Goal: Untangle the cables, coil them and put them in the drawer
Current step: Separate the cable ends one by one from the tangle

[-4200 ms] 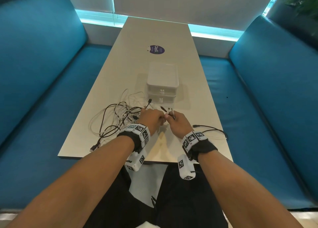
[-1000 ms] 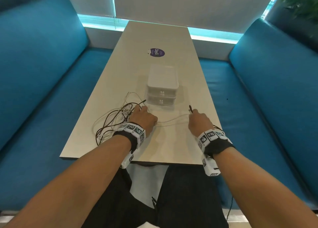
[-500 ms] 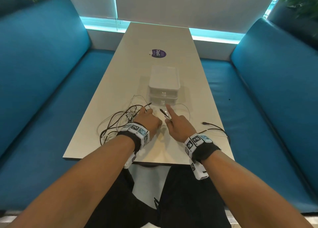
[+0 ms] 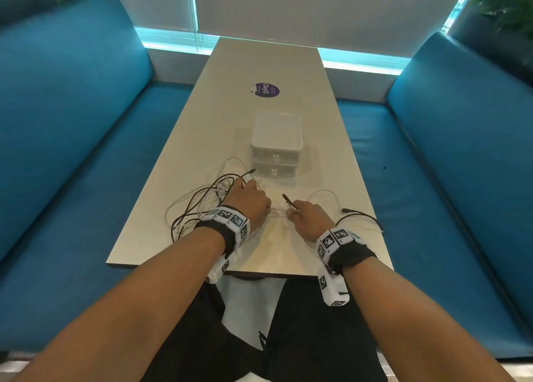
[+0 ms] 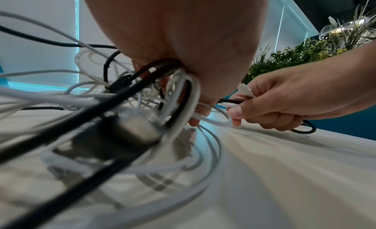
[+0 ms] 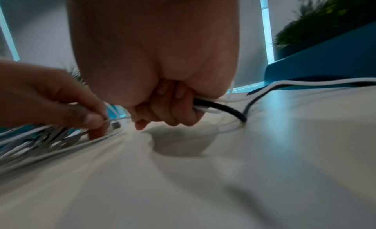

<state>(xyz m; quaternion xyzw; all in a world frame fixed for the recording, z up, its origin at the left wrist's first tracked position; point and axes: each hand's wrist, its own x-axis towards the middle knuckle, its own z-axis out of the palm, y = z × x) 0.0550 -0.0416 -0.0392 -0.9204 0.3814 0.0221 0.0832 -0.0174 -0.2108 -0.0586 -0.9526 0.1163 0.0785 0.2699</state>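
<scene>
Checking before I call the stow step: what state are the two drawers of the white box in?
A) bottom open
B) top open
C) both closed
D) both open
C: in the head view both fronts of the white drawer box sit flush, nothing pulled out.
</scene>
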